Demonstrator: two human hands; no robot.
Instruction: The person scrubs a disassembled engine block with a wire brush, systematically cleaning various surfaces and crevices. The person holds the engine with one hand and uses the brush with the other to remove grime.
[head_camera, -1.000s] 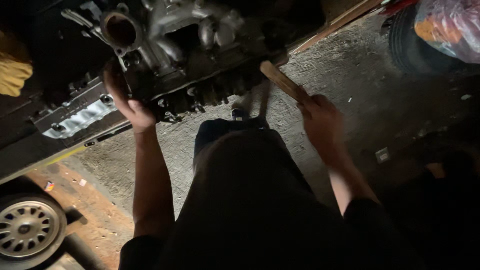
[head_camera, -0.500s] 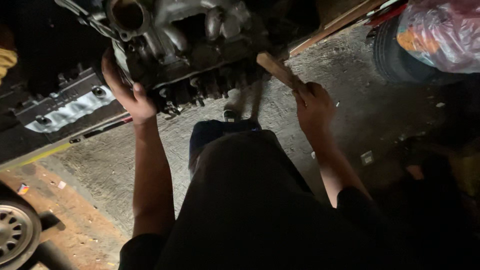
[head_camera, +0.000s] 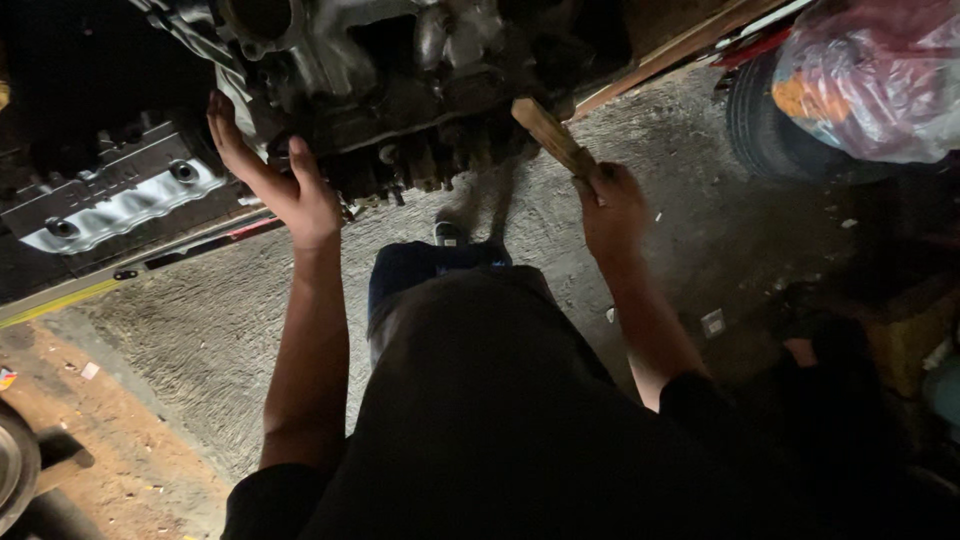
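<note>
- The wooden handle ran on a slant, its long axis going from lower right to upper left, so that its far end pointed up and left toward the underside of the engine block.
- Its lower end sat inside the right hand; its upper end reached the dark lower edge of the engine, where shadow hid whatever head or tip it carried.
- The right hand was closed in a fist around the handle's lower end, fingers wrapped tight with no gap showing, the back of the hand turned toward the camera.
- The left hand was spread open, palm pressed flat against the left side of the engine block, fingers stretched upward along the metal and the thumb out to the right; it grasped nothing.
- The engine block hung across the top of the view, above the concrete floor, with a row of small projections along its lower edge between the two hands.
- A silvery ribbed cover lay to the left of the left hand, just beside the engine.
- A tyre stood at upper right with a clear plastic bag of coloured stuff resting over it, well apart from the right hand.
- A shoe showed on the floor below the engine, between the two forearms.
</note>
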